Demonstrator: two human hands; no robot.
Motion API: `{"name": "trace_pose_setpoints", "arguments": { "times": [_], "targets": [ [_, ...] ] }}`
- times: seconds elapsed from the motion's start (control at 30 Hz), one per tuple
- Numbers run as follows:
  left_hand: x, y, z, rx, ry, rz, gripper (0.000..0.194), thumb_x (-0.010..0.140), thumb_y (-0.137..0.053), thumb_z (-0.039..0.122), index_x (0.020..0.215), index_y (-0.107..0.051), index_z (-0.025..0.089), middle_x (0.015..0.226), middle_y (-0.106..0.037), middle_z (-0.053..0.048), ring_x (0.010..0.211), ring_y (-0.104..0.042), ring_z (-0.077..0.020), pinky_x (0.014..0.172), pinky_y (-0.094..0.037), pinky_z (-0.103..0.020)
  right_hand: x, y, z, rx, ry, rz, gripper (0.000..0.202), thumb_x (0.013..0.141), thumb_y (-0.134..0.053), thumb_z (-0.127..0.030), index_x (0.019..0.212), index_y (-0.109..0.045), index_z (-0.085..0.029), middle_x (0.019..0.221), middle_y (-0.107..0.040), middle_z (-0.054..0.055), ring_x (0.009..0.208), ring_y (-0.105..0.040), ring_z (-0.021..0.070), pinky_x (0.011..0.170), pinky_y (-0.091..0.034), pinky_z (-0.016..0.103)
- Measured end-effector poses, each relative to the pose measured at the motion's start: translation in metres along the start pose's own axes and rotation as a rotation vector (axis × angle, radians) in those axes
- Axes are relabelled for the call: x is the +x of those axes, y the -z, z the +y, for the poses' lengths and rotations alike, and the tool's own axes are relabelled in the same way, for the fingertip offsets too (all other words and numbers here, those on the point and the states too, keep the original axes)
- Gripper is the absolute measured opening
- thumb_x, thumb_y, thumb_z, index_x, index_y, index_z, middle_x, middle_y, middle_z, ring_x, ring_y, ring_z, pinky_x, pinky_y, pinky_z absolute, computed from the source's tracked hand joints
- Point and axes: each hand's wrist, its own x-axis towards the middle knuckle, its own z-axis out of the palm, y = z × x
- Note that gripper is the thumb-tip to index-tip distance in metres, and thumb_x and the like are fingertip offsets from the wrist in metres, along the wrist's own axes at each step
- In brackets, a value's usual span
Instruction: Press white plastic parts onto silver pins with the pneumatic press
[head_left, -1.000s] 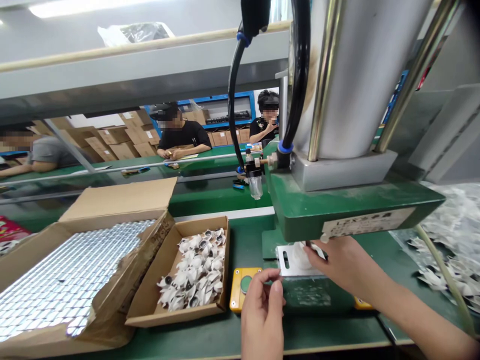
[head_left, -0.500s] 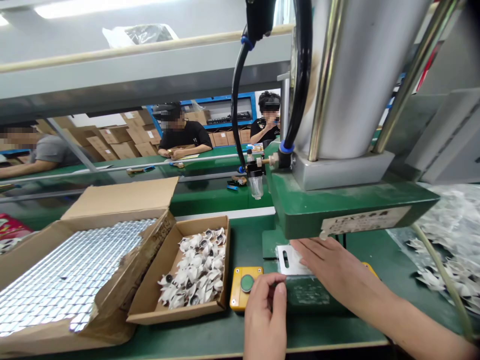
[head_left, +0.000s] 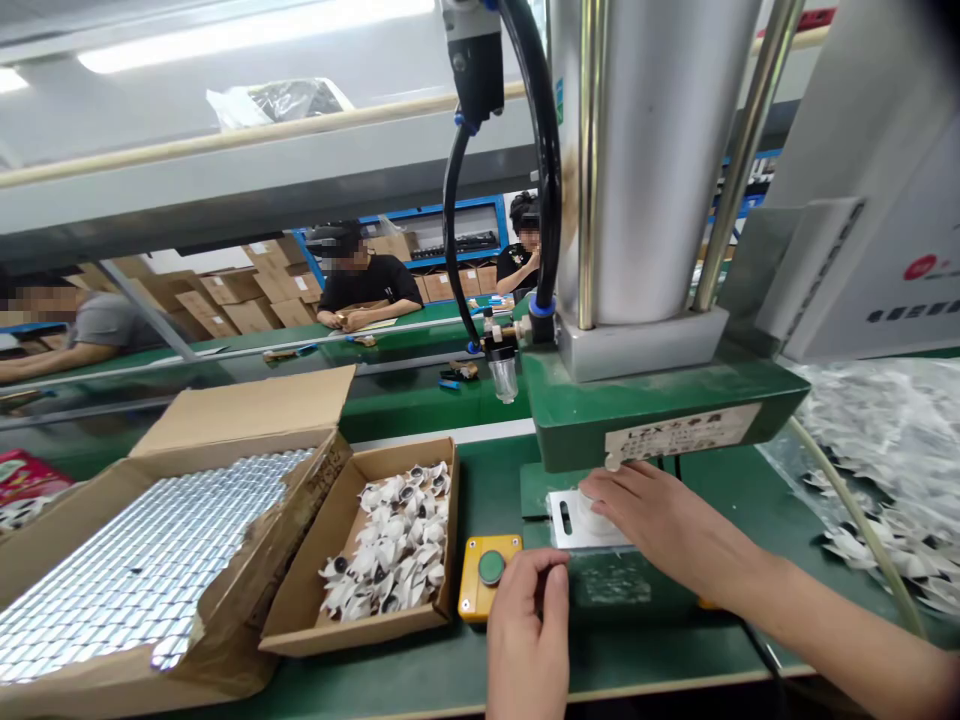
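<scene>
My right hand [head_left: 649,510] reaches under the green press head [head_left: 667,420], its fingers bent over a white piece [head_left: 598,507] on the silver slotted plate [head_left: 566,520]. The fingers hide most of this piece; it looks like one of the small white finned parts. My left hand [head_left: 531,630] is beside the yellow button box [head_left: 471,585], close to its green button [head_left: 491,568]. Its fingers are loosely curled, with a gap to the thumb and nothing visible between them.
Left of the button box is a cardboard tray [head_left: 300,640] of white finned parts [head_left: 397,545]. Further left, a larger carton [head_left: 240,640] contains rows of shiny metal pieces [head_left: 150,560]. Plastic bags [head_left: 892,420] with more white parts lie at right. Co-workers sit across the bench.
The view has shifted, so the press appears further left. My right hand's fingers have drawn up from lying flat, and the white piece now shows beneath them. My left hand has hardly moved.
</scene>
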Motion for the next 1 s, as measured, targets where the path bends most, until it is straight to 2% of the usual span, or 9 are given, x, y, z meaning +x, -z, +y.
{"name": "trace_pose_setpoints", "arguments": {
  "times": [0.17, 0.23, 0.33, 0.43, 0.53, 0.63, 0.73, 0.87, 1.0],
  "targets": [
    [0.001, 0.0, -0.002, -0.003, -0.013, -0.018, 0.021, 0.085, -0.048, 0.037, 0.087, -0.062, 0.022, 0.085, -0.062, -0.005, 0.085, -0.059, -0.0227, 0.083, -0.046, -0.04, 0.007, 0.016, -0.002, -0.148, 0.128, -0.018, 0.042, 0.069, -0.042, 0.006, 0.102, -0.057, -0.016, 0.101, -0.06, 0.009, 0.078, -0.056, 0.0222, 0.066, -0.048, 0.036],
    [0.001, 0.0, -0.002, -0.008, -0.024, -0.016, 0.02, 0.085, -0.048, 0.036, 0.087, -0.062, 0.022, 0.085, -0.062, -0.005, 0.083, -0.058, -0.022, 0.081, -0.047, -0.039, 0.005, 0.013, -0.002, -0.153, 0.128, -0.024, 0.037, 0.076, -0.043, 0.002, 0.104, -0.058, -0.017, 0.103, -0.061, 0.008, 0.082, -0.057, 0.0217, 0.07, -0.049, 0.036],
    [0.001, -0.001, -0.001, 0.011, -0.04, -0.021, 0.02, 0.085, -0.048, 0.035, 0.088, -0.062, 0.022, 0.086, -0.062, -0.005, 0.081, -0.058, -0.0212, 0.078, -0.047, -0.037, -0.006, -0.007, -0.003, -0.147, 0.094, -0.035, 0.029, 0.09, -0.045, -0.02, 0.118, -0.051, -0.017, 0.12, -0.056, 0.008, 0.104, -0.053, 0.0253, 0.084, -0.048, 0.042],
    [0.0, -0.001, 0.002, 0.046, -0.06, -0.036, 0.019, 0.086, -0.047, 0.034, 0.087, -0.062, 0.023, 0.086, -0.062, -0.005, 0.08, -0.058, -0.0204, 0.076, -0.047, -0.034, -0.018, -0.029, -0.007, -0.158, 0.022, 0.027, 0.044, 0.092, -0.044, -0.034, 0.131, -0.04, -0.014, 0.137, -0.042, 0.009, 0.123, -0.039, 0.0289, 0.095, -0.043, 0.047],
    [0.0, 0.005, 0.005, 0.093, -0.107, -0.043, 0.018, 0.087, -0.046, 0.032, 0.089, -0.062, 0.023, 0.088, -0.062, -0.005, 0.083, -0.058, -0.0201, 0.075, -0.047, -0.033, -0.026, -0.034, -0.01, -0.09, -0.062, 0.062, 0.048, 0.094, -0.041, -0.037, 0.137, -0.032, -0.017, 0.139, -0.039, 0.005, 0.129, -0.031, 0.0254, 0.095, -0.045, 0.041],
    [0.002, 0.024, 0.005, 0.329, -0.24, 0.043, 0.02, 0.088, -0.045, 0.03, 0.098, -0.061, 0.024, 0.097, -0.062, -0.006, 0.094, -0.057, -0.0219, 0.084, -0.045, -0.036, -0.043, -0.025, -0.008, -0.025, -0.179, 0.093, 0.05, 0.094, -0.039, -0.04, 0.14, -0.027, -0.025, 0.139, -0.04, 0.002, 0.128, -0.034, 0.0243, 0.091, -0.048, 0.038],
    [0.003, 0.046, 0.002, 0.743, -0.287, 0.131, 0.026, 0.088, -0.043, 0.034, 0.103, -0.06, 0.022, 0.109, -0.058, -0.009, 0.097, -0.058, -0.0244, 0.082, -0.046, -0.038, -0.077, -0.016, 0.004, 0.025, -0.411, 0.148, 0.044, 0.093, -0.037, -0.043, 0.135, -0.034, -0.029, 0.126, -0.052, 0.003, 0.113, -0.05, 0.0231, 0.08, -0.053, 0.034],
    [0.002, 0.063, -0.002, 1.11, -0.164, 0.056, 0.033, 0.091, -0.033, 0.036, 0.107, -0.059, 0.025, 0.114, -0.056, -0.007, 0.072, -0.065, -0.0172, 0.051, -0.048, -0.025, -0.124, -0.02, 0.021, 0.021, -0.604, 0.118, 0.045, 0.092, -0.035, -0.049, 0.131, -0.039, -0.029, 0.101, -0.064, 0.002, 0.093, -0.059, 0.0232, 0.066, -0.053, 0.033],
    [0.003, 0.068, -0.009, 1.157, -0.217, -0.054, 0.037, 0.091, -0.03, 0.034, 0.113, -0.058, 0.026, 0.113, -0.058, -0.006, 0.071, -0.067, -0.0138, 0.043, -0.045, -0.019, -0.144, -0.035, 0.021, -0.024, -0.556, 0.091, 0.04, 0.092, -0.036, -0.046, 0.126, -0.045, -0.026, 0.102, -0.062, 0.003, 0.1, -0.054, 0.025, 0.08, -0.047, 0.038]
  ]
}}
